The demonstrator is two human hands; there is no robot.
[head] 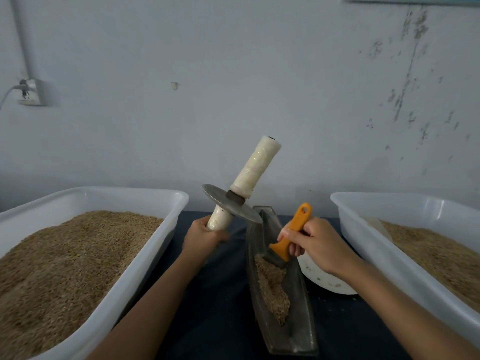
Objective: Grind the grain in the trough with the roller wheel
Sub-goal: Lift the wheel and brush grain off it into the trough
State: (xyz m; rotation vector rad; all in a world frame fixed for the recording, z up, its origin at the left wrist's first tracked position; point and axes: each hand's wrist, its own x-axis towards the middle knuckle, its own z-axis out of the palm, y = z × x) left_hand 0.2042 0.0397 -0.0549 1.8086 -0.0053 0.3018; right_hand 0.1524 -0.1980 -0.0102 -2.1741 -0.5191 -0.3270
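A narrow boat-shaped metal trough (298, 326) lies on the dark cloth between my hands, with a strip of brown ground grain (272, 284) along its groove. My left hand (201, 235) grips the lower white-wrapped handle of the roller wheel (230, 203), which is lifted out of the trough and tilted, its metal disc hanging just above the trough's far end. My right hand (314, 242) holds an orange-handled scraper (291, 236); the blade rests in the groove at the far end of the grain.
A large white tub (145, 258) heaped with brown grain stands at the left, and a second tub (363, 235) of grain at the right. A white bowl (324, 281) sits under my right wrist beside the trough. The wall is close behind.
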